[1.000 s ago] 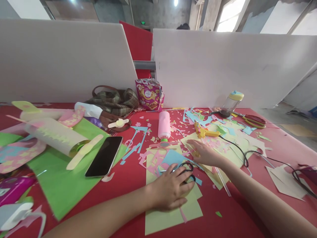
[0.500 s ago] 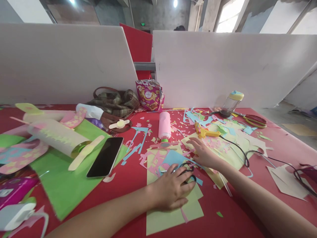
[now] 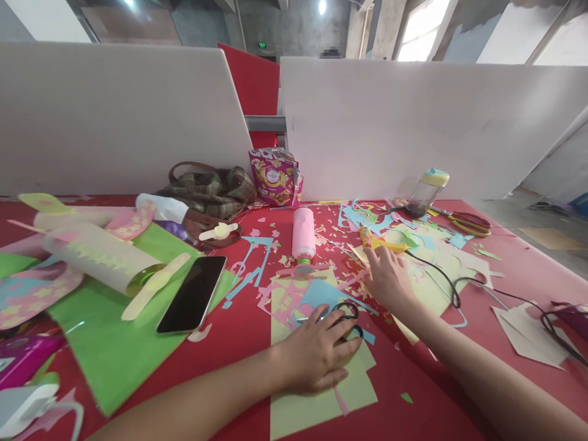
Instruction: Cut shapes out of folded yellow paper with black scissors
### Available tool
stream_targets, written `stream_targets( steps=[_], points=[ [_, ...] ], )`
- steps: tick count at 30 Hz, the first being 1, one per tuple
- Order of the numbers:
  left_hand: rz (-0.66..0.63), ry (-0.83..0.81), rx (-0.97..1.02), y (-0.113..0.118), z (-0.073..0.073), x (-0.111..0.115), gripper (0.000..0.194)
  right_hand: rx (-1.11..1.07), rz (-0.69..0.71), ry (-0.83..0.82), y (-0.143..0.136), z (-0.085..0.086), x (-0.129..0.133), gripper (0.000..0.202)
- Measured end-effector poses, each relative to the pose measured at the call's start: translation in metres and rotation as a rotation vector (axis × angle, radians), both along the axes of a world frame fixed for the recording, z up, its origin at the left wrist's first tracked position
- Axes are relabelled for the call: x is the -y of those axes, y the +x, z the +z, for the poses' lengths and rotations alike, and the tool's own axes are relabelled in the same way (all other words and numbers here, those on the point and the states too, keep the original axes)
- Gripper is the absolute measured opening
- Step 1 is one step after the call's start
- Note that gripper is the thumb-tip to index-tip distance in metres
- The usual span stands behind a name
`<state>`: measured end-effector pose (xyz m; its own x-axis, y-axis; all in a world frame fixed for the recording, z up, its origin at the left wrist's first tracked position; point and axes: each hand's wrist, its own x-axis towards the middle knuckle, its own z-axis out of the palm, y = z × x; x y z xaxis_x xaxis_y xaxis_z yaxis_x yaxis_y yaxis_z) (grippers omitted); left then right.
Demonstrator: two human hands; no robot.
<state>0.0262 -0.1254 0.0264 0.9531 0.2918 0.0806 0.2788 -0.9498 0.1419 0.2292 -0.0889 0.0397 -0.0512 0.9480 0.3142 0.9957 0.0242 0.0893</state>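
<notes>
My left hand (image 3: 316,352) lies with its fingers spread over black-handled scissors (image 3: 353,311), on yellow-green paper (image 3: 303,419) near a blue paper piece (image 3: 316,294). Farther right, my right hand (image 3: 389,277) is above paper scraps, fingers apart, its fingertips beside the yellow glue gun (image 3: 388,245). Whether they touch the glue gun is hard to tell. A pink bottle (image 3: 303,233) lies on the red table beyond my hands, its green end toward me.
At left, a phone (image 3: 192,295) and a paper-covered cylinder (image 3: 105,257) rest on green sheets. Behind are a plaid bag (image 3: 206,188), a snack bag (image 3: 274,177) and a clear jar (image 3: 427,193). Red-handled scissors (image 3: 468,223) and a black cable (image 3: 434,268) are at right.
My right hand has moved right, from over the scraps to beside the glue gun. My left hand has stayed over the scissors. The view has shifted slightly.
</notes>
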Motion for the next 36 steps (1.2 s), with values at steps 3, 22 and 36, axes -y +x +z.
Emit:
stream_targets(
  steps=[3, 22, 36],
  points=[
    [-0.003, -0.006, -0.001, 0.000, 0.001, 0.000, 0.043, -0.040, -0.034, -0.028, 0.005, 0.009, 0.000, 0.028],
    [0.006, -0.024, -0.004, 0.000, 0.002, 0.001, 0.041, -0.369, -0.036, -0.286, 0.039, 0.072, -0.017, 0.026],
    [0.005, -0.034, 0.059, -0.002, -0.006, 0.000, 0.042, -0.408, 0.032, -0.110, 0.040, 0.182, -0.049, 0.020]
  ],
)
